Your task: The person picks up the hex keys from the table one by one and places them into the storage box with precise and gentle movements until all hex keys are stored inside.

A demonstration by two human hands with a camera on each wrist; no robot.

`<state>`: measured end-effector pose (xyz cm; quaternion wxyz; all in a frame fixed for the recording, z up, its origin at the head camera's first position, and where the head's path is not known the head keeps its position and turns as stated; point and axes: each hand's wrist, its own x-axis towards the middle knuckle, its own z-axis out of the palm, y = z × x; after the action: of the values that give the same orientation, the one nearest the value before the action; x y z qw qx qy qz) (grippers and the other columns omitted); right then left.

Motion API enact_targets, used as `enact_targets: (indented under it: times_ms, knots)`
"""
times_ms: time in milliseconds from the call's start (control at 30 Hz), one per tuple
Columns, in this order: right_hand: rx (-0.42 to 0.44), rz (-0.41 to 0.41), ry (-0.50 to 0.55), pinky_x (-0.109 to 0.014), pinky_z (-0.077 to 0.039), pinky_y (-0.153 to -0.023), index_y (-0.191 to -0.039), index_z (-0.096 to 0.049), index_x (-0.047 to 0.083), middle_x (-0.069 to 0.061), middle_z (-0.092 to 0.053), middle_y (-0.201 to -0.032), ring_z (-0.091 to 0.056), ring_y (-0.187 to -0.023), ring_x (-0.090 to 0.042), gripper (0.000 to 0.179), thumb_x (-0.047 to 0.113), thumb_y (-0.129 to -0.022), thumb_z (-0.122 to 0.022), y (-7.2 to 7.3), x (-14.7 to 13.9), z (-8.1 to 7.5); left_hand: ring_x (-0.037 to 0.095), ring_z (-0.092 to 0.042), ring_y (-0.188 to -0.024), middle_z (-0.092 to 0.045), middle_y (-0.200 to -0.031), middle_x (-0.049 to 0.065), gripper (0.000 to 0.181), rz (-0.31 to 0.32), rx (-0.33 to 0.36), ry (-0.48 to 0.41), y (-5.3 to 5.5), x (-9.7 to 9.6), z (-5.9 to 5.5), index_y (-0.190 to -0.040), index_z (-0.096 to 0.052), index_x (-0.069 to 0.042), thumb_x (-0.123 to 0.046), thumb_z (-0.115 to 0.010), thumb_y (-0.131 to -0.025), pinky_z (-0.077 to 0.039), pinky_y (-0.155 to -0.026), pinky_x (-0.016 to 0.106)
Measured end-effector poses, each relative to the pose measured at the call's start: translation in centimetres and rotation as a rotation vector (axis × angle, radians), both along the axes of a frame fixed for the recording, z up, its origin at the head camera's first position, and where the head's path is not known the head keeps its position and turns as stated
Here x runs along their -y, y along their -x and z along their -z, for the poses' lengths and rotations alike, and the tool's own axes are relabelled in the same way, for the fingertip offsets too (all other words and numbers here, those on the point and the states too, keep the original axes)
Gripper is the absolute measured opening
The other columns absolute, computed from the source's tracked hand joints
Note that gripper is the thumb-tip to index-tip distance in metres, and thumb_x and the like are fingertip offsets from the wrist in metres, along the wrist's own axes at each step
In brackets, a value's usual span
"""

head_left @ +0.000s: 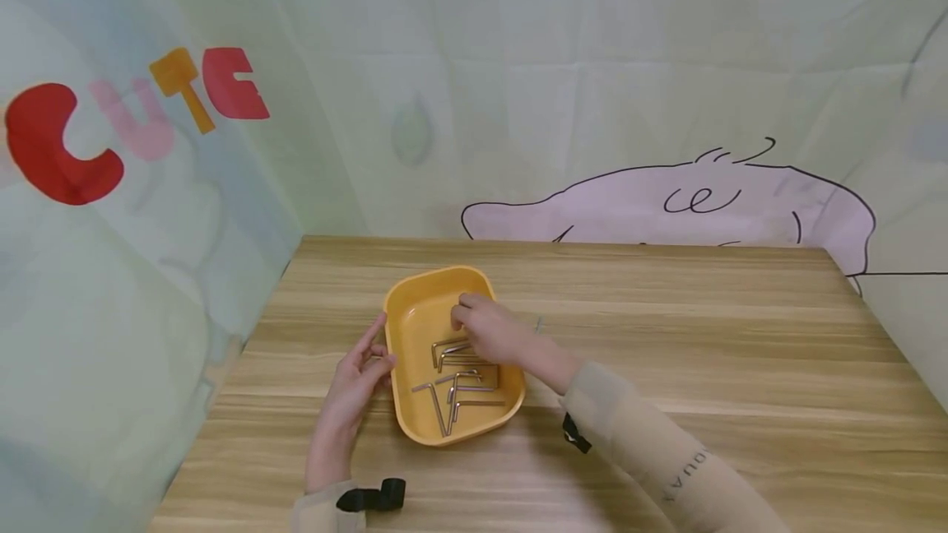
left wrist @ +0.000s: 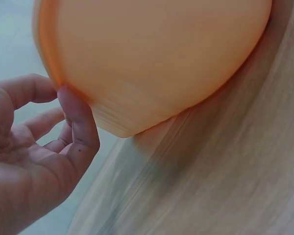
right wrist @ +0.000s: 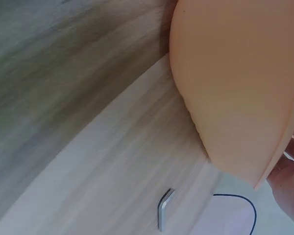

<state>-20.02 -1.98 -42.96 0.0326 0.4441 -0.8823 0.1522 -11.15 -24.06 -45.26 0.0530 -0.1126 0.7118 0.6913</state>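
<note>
A yellow tray stands on the wooden table, with several L-shaped metal hex keys lying inside, mostly at its near end. At the tray's left side, my left hand holds the rim; its thumb and forefinger meet the edge in the left wrist view. My right hand reaches over the right wall into the tray, fingers curled and pointing down. Beside those fingers, the right wrist view shows a small shiny end of a hex key in the grip; the tray wall hides most of it.
One more hex key lies on the table just right of the tray, partly behind my right wrist in the head view. A printed cloth hangs along the table's back and left edges.
</note>
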Motion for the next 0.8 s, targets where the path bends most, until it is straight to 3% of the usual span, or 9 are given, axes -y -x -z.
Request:
enact_targets:
  times_ms: [300, 533, 800]
  knots:
    - [-0.077, -0.019, 0.121, -0.029, -0.051, -0.076, -0.089, -0.065, 0.009, -0.003, -0.060, -0.088, -0.057, -0.080, -0.016, 0.015, -0.004, -0.085, -0.057, -0.8, -1.6, 0.0, 0.004, -0.055, -0.075, -0.050, -0.095, -0.005, 0.067, 0.003, 0.008, 0.002, 0.2, -0.1, 0.1, -0.150, -0.033, -0.027, -0.001, -0.055, -0.093, -0.050, -0.071, 0.020]
    - [-0.103, 0.028, 0.172, -0.032, -0.050, -0.082, -0.090, -0.066, 0.013, 0.002, -0.061, -0.090, -0.055, -0.086, -0.015, 0.018, -0.002, -0.082, -0.061, -1.5, -2.4, 0.0, 0.005, -0.054, -0.075, -0.050, -0.096, -0.003, 0.067, 0.005, 0.013, -0.018, 0.2, -0.1, 0.1, -0.150, -0.033, -0.028, -0.002, -0.056, -0.092, -0.049, -0.070, 0.019]
    - [-0.145, 0.063, 0.215, -0.030, -0.046, -0.074, -0.089, -0.066, 0.014, 0.005, -0.060, -0.088, -0.052, -0.083, -0.014, 0.022, -0.004, -0.082, -0.058, -1.9, -3.2, 0.1, 0.005, -0.055, -0.078, -0.050, -0.095, -0.004, 0.067, -0.001, 0.015, -0.013, 0.0, -0.1, 0.1, -0.150, -0.033, -0.026, -0.003, -0.056, -0.093, -0.050, -0.071, 0.020]
